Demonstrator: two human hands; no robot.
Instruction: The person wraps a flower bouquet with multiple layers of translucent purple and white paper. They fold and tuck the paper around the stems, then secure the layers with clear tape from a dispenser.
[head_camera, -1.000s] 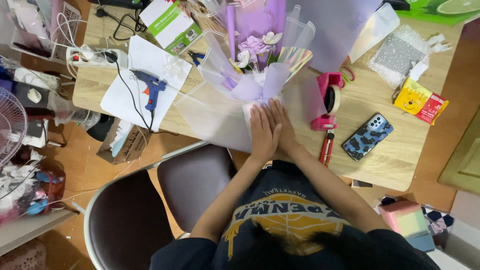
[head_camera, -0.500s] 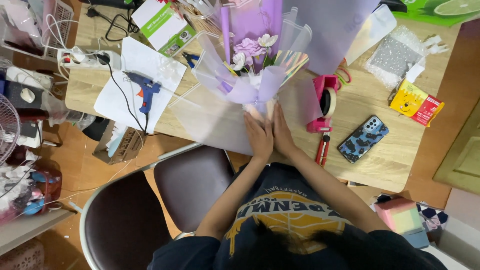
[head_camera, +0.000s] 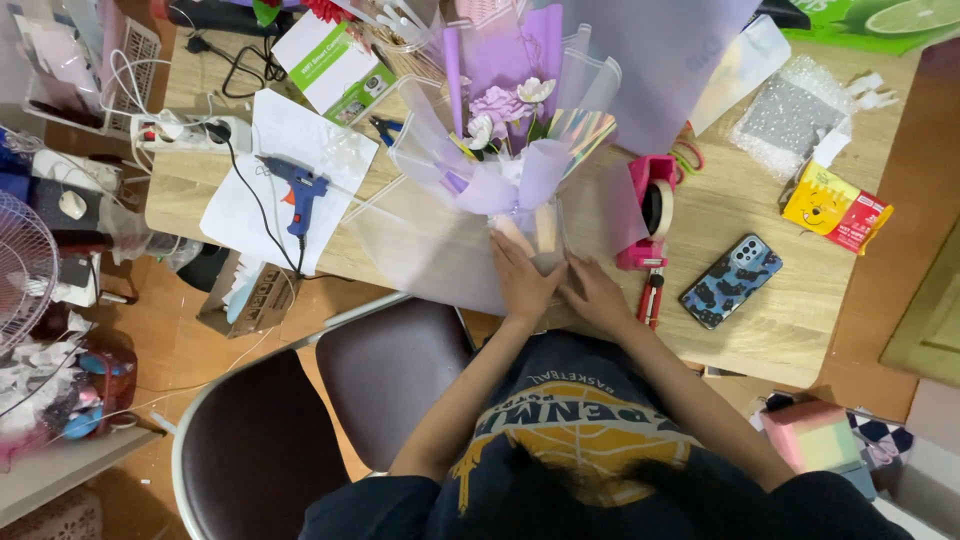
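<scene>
Where bouquet (head_camera: 510, 150) narrows, both hands (head_camera: 520, 280) pressed on wrap.

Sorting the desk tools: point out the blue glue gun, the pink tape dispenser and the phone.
blue glue gun (head_camera: 297, 191), head view, on its body.
pink tape dispenser (head_camera: 648, 212), head view, on its frame beside the roll.
phone (head_camera: 731, 280), head view, on its patterned back.
</scene>
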